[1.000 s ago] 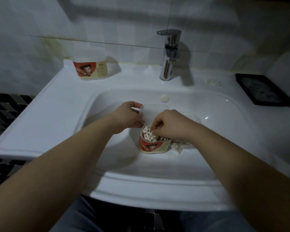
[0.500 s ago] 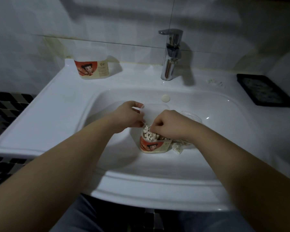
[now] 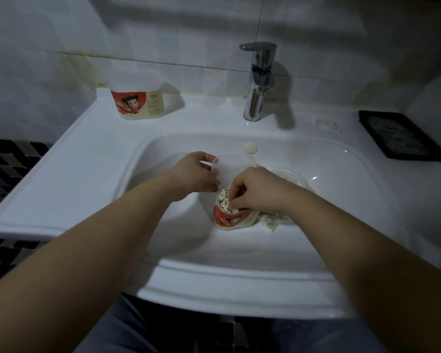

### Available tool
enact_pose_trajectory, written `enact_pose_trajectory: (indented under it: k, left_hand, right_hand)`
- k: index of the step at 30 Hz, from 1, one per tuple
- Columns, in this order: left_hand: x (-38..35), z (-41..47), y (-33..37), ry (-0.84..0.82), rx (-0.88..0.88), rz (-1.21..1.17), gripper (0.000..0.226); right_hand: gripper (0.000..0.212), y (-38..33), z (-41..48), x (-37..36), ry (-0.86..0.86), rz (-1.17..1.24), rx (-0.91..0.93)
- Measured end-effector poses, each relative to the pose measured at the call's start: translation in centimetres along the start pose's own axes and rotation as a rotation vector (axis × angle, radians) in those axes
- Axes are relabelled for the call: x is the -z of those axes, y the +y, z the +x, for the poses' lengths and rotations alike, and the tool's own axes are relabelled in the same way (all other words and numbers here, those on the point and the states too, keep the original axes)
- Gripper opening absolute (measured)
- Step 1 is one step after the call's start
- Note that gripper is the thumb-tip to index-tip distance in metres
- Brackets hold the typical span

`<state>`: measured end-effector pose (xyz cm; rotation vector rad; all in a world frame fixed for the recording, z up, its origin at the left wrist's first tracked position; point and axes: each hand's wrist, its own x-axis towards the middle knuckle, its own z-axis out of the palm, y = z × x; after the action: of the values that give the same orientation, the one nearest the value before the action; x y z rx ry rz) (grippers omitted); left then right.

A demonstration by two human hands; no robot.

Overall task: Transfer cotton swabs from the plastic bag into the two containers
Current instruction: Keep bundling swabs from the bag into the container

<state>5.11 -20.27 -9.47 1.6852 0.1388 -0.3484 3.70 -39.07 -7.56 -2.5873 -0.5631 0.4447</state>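
A clear container point(image 3: 229, 220) with a red cartoon label stands tilted in the sink basin point(image 3: 316, 200), packed with cotton swabs point(image 3: 223, 197). My left hand point(image 3: 192, 174) grips its upper left rim. My right hand point(image 3: 255, 189) hovers over the opening, fingers curled and pinching swabs at the top. The plastic bag point(image 3: 269, 220) with more swabs lies just right of the container, partly under my right wrist. A second container point(image 3: 138, 101) with the same label stands on the sink ledge at the back left.
A chrome faucet point(image 3: 257, 82) rises at the back centre. A black tray point(image 3: 400, 135) sits on the right ledge. Some white crumbs point(image 3: 326, 124) lie near the faucet. The overflow cap point(image 3: 250, 148) is on the basin's back wall.
My right hand's fingers have dipped lower into the container's opening. The left hand and container have hardly moved.
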Motion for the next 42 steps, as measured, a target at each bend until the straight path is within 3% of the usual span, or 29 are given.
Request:
enact_pose_trajectory:
  k: [9, 16, 21, 31, 35, 38, 42]
  left_hand:
    - [-0.1, 0.1, 0.0, 0.014, 0.005, 0.014, 0.027]
    - [0.0, 0.2, 0.0, 0.002, 0.008, 0.009, 0.031]
    - [0.0, 0.1, 0.0, 0.003, 0.001, 0.033, 0.032]
    - [0.1, 0.1, -0.1, -0.001, -0.013, 0.033, 0.030]
    - [0.2, 0.0, 0.2, 0.002, -0.045, 0.070, 0.032]
    - [0.6, -0.3, 0.5, 0.032, -0.086, 0.143, 0.032]
    - [1.3, -0.7, 0.7, 0.096, -0.160, 0.277, 0.026]
  right_hand:
    - [0.025, 0.5, -0.5, 1.7, 0.120, -0.178, -0.019]
    - [0.018, 1.3, -0.1, 1.1, 0.053, -0.204, -0.043]
    - [0.009, 0.7, -1.0, 1.7, 0.068, -0.067, -0.002]
    - [0.009, 0.4, -0.3, 0.9, 0.038, -0.185, -0.028]
    - [0.021, 0.4, -0.9, 1.5, 0.106, -0.074, -0.087]
    - [0.022, 0.9, -0.7, 2.2, 0.246, 0.215, -0.213]
    - [0.049, 0.8, -0.5, 2.6, 0.216, 0.352, -0.400]
